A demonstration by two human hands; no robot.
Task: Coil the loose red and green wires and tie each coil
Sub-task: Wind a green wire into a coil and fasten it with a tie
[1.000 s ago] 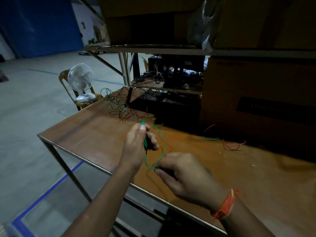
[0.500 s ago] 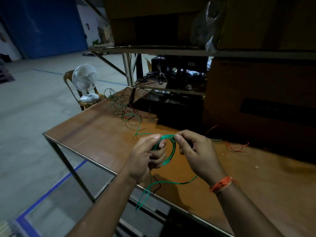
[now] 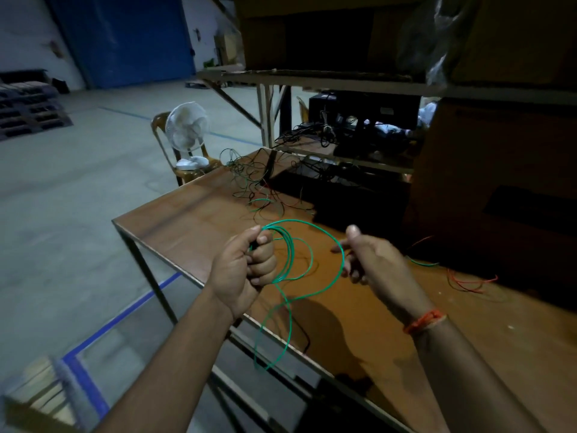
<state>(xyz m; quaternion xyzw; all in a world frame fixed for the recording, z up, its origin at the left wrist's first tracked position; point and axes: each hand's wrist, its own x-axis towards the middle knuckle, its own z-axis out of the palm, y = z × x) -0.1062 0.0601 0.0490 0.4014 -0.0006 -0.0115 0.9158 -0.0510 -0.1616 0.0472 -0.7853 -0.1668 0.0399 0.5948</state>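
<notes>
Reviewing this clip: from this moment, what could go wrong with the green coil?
The green wire's loops are uneven and untied, gripped only by the left hand, so they may spring apart. Its free tail hangs past the table edge and could snag there. The right hand only guides the outer loop loosely, so it might slip.

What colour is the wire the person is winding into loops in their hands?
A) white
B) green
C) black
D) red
B: the left hand grips a bunch of loops of green wire, and the right hand guides the outermost loop of that same green wire, whose tail hangs over the table edge.
</notes>
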